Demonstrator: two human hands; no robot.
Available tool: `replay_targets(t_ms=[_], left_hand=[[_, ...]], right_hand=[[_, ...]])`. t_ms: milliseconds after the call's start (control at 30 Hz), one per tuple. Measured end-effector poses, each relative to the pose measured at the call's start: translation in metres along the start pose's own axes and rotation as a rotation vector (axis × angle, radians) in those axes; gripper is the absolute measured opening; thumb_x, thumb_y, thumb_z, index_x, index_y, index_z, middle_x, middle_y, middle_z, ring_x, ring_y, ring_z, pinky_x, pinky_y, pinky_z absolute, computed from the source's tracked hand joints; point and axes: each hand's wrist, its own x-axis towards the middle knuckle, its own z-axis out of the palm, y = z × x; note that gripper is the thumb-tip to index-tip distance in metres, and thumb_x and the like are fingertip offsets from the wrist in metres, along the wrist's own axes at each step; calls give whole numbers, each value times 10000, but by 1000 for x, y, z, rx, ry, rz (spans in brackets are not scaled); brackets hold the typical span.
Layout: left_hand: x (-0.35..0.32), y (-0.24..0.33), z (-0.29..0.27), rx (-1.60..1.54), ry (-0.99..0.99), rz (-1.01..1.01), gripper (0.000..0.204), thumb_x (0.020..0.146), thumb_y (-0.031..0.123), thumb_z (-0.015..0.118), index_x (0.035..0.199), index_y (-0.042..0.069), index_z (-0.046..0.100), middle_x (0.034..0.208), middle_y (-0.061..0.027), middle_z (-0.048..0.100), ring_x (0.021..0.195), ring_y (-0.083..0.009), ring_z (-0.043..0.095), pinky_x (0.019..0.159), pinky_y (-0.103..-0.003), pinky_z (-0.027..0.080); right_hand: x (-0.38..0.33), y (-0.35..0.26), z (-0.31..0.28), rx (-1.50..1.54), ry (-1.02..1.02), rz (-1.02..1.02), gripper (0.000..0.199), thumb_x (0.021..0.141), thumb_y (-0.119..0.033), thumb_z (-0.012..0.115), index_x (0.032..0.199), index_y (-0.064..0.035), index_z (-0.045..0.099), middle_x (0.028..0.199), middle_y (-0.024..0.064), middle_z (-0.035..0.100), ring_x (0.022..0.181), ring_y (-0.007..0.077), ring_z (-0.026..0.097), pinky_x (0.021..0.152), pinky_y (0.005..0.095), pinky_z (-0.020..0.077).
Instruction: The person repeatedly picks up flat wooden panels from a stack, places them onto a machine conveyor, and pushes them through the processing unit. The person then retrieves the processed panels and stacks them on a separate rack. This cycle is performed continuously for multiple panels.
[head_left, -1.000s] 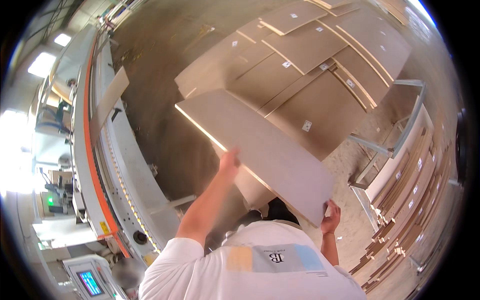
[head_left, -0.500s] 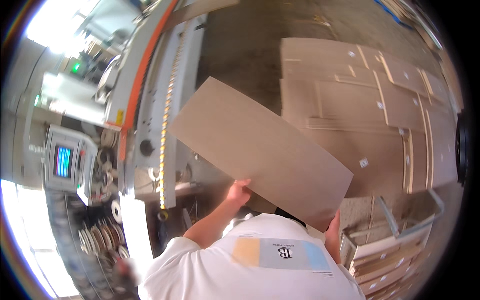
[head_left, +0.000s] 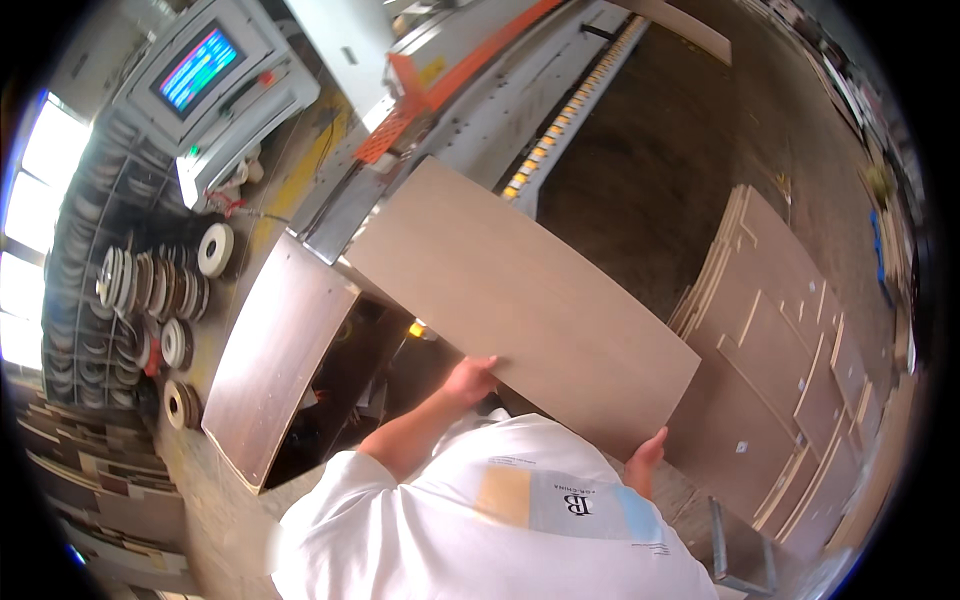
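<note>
A flat rectangular wooden panel (head_left: 530,300), light brown, is held out in front of my body, slanting from upper left to lower right. My left hand (head_left: 472,382) grips its near long edge, thumb on top and the other fingers hidden underneath. At the panel's right end, my right hand (head_left: 646,454) closes around the corner edge, its thumb showing. The panel's far left corner overlaps the end of a long machine bed (head_left: 470,150) in this view; whether they touch I cannot tell.
Beyond the panel runs a row of yellow rollers (head_left: 545,140). A control console (head_left: 215,75) with a lit screen stands at the upper left. Rolls of edging tape (head_left: 160,285) and an open-sided wooden cabinet (head_left: 280,350) are on the left. Stacked panels (head_left: 770,370) lie at the right.
My view has turned left, so the machine and console have shifted in the picture and the stacked panels sit lower right. Both hands still hold the panel.
</note>
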Motion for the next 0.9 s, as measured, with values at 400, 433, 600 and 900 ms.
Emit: replay_targets(t_ms=[400,433,600,900], left_hand=[[-104,313,-74,857,405,397,248,1021,264,595,1072,35,676,863,-136,748,669,-199,687,620,-306,546],[-105,356,-109,937,500,635,242,1018,274,603,1077,52,679,864,-102,736,703,-175,669,650,-305,526],[-139,543,-167,762,1070,1099,325,958,269,662,1219,76,669,948,-26,699,772,-124,635,643,-281,500],[-154,687,-223,360,965,933,515,925,424,672,1333,123,583,1357,-72,553,1167,-295,598,952,-490,467]], right_hand=[[-10,-17,94,-306,-287,-80,654,1037,-500,501,1310,83,614,1286,161,659,1158,296,640,961,385,519],[-7,-18,94,-449,-289,-125,653,1040,-499,499,1314,83,611,1290,161,657,1166,292,637,963,383,518],[-18,-39,89,-758,-311,-217,665,1049,-510,491,1352,75,583,1322,164,636,1195,287,627,982,376,509],[-38,-48,105,-518,-315,44,692,1057,-532,468,1430,49,514,1369,165,605,1211,292,624,996,388,511]])
